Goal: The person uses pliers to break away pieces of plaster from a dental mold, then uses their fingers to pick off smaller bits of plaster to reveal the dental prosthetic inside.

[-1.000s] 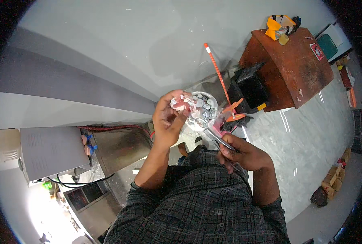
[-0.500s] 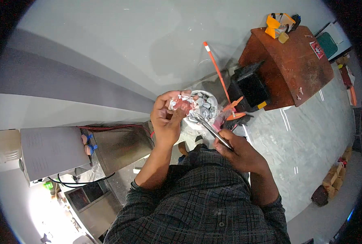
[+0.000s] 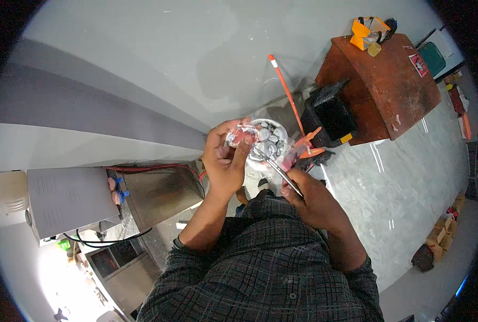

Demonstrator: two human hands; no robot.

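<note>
My left hand (image 3: 224,161) grips a reddish-pink piece (image 3: 243,136) crusted with white plaster-like bits, between thumb and fingers. Its exact kind is hard to make out. My right hand (image 3: 315,199) is closed round long silvery metal pliers (image 3: 280,172), whose tip points up and left, just below the piece. Whether the tip touches the piece I cannot tell. Right behind and beneath the hands stands a round white bucket (image 3: 285,132), holding several broken grey-white chunks (image 3: 271,140).
A black bin (image 3: 333,115) stands right of the bucket, with an orange-handled stick (image 3: 287,91) leaning on the wall. Beyond it is a brown wooden desk (image 3: 381,80) bearing an orange bag (image 3: 363,33). At left, a grey metal cabinet (image 3: 72,198) adjoins a bench (image 3: 158,196).
My left hand has shifted slightly right and turned the reddish piece, its thumb now higher on it. The pliers and my right hand have moved slightly left and down.
</note>
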